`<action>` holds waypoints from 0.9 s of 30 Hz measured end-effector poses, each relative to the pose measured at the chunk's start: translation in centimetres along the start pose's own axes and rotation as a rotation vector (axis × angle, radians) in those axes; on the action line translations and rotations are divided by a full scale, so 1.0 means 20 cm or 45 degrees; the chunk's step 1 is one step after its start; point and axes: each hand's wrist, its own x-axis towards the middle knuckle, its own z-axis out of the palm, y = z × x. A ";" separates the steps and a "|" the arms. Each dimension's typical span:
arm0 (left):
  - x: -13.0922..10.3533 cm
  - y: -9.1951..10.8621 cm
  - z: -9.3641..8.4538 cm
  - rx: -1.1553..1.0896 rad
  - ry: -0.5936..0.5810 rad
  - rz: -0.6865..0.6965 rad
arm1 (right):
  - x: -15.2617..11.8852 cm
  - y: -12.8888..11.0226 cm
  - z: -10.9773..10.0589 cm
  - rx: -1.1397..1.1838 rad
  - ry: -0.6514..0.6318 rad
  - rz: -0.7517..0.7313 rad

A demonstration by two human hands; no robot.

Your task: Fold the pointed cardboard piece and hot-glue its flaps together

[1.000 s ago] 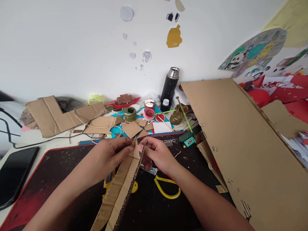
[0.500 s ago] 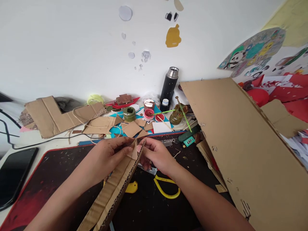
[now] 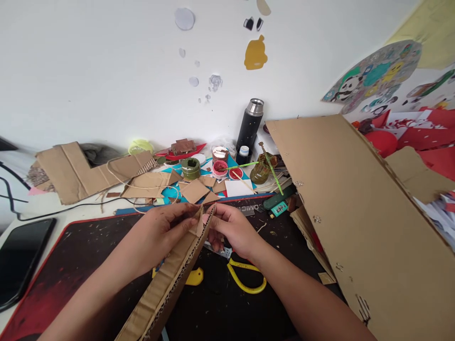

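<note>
A long folded strip of brown cardboard (image 3: 167,279) slants from the bottom edge up to the centre, its corrugated edge showing. My left hand (image 3: 159,232) pinches its far end from the left, thumb on the inner face. From the right, my right hand (image 3: 232,229) grips the same end, with its thumb against the raised wall and some fingers hidden behind. Scissors with yellow handles (image 3: 245,286) lie on the dark mat (image 3: 227,312) below my right hand. A yellow tool (image 3: 195,277) is partly hidden behind the strip.
A large cardboard panel (image 3: 355,203) leans on the right. Behind the hands are open paint jars (image 3: 191,168), cardboard scraps (image 3: 195,190) and a black flask (image 3: 249,124). A phone (image 3: 24,260) lies at the left, and a green knife (image 3: 279,196) near the panel.
The cardboard strip has tilted slightly, and its two long walls look closer together. Both hands keep their hold at its far end.
</note>
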 end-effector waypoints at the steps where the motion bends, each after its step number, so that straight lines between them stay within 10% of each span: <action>1: 0.00 0.00 0.00 -0.010 0.001 -0.003 | 0.00 0.00 0.00 0.004 0.007 0.006; 27: -0.01 0.03 -0.02 -0.011 0.061 0.011 | 0.01 0.02 -0.01 0.085 0.018 0.066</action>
